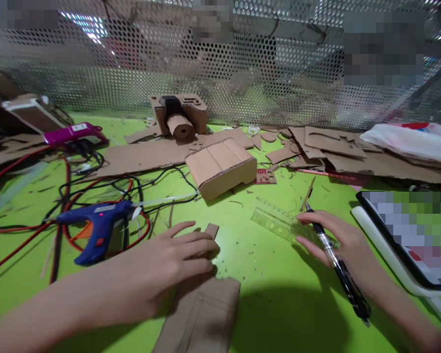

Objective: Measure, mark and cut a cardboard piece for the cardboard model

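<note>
My left hand point(176, 260) lies with spread fingers over a cut cardboard piece point(209, 314), which has pencil lines drawn on it. Part of that piece is hidden under the palm and fingers. At the right, my right hand point(338, 240) pinches the end of a clear green ruler point(275, 220) between thumb and fingers. A black and silver pen point(343, 274) rests across the same hand, its tip pointing up and away. Beyond both hands sits a folded cardboard box shape point(222, 166).
A blue glue gun point(101, 225) lies at the left among tangled red and black cords. Behind are a purple tool point(73, 135), a cardboard camera model point(182, 117), cardboard scraps point(330, 142) and a perforated metal screen point(242, 73). A tablet-like device point(400, 240) lies far right.
</note>
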The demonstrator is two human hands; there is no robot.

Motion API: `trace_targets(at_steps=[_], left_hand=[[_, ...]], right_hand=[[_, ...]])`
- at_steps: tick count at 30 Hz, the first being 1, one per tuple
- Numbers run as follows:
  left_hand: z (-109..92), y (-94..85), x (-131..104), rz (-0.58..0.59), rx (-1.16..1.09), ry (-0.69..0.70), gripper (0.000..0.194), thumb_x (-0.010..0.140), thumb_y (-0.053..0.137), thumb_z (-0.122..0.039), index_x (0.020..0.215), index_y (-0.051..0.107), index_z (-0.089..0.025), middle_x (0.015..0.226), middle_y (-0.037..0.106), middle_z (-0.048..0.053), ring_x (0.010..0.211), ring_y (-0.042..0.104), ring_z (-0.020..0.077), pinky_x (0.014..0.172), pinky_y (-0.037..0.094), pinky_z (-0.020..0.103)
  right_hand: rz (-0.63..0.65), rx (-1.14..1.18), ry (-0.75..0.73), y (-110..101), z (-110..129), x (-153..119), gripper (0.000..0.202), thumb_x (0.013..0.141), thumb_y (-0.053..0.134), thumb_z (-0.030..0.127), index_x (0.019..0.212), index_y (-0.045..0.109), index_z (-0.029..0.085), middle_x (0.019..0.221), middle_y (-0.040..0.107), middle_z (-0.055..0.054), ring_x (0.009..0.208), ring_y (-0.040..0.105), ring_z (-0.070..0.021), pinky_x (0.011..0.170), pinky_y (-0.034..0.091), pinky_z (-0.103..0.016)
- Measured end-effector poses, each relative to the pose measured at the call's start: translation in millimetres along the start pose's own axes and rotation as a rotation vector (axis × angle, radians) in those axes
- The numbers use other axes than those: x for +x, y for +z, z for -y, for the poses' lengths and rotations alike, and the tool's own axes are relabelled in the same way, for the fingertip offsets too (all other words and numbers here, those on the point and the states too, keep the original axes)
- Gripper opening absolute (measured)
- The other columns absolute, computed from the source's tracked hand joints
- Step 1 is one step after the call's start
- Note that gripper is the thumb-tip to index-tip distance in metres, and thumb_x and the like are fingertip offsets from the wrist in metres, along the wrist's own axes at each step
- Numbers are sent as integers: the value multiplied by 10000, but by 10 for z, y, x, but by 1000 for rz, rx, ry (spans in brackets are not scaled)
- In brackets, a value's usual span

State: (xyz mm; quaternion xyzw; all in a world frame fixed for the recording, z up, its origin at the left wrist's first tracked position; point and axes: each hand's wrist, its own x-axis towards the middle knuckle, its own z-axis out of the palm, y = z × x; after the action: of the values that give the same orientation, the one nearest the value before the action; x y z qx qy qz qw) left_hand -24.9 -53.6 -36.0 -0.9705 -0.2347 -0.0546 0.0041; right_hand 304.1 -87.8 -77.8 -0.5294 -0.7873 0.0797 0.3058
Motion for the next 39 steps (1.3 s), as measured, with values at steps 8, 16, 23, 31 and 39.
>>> trace_targets(at_steps=[8,16,23,31,39], left_hand=[[75,275,106,-31,74,69,172,925,514,-187,797,627,-206,757,668,3,730,605,189,805,466,360],[-621,519,255,-234,-48,-90,294,931,377,-130,695,537,-202,601,561,-21,508,493,139,536,419,276],[-558,383,-3,-226,150,-139,426,1031,239,-236,1136,648,-177,1095,717,40,956,637,171,831,462,307],[-634,541,36,-181,72,-22,411,1033,283,-305,1216,628,-178,1224,694,45,1138,627,189,957,514,299],[-604,546,17,-217,19,-7,461,1012,202,-116,1145,643,-125,1123,736,31,1013,698,143,894,553,218]], right_hand=[[-23,-23,25,-4,-16,12,203,889,639,270,1083,631,213,1011,728,-85,894,713,-261,786,588,-436],[-28,-48,1,13,-11,-7,190,905,627,270,1088,595,228,1000,723,-75,890,716,-242,750,593,-387],[41,-24,-18,106,-59,-28,233,907,638,252,1136,604,274,1045,725,-41,948,711,-213,839,578,-383],[42,51,-25,129,133,33,193,917,610,223,1101,633,277,1054,748,-31,945,724,-207,811,598,-348],[163,164,-136,403,348,179,274,918,488,63,1029,678,226,1075,753,-49,1018,696,-193,838,581,-336]])
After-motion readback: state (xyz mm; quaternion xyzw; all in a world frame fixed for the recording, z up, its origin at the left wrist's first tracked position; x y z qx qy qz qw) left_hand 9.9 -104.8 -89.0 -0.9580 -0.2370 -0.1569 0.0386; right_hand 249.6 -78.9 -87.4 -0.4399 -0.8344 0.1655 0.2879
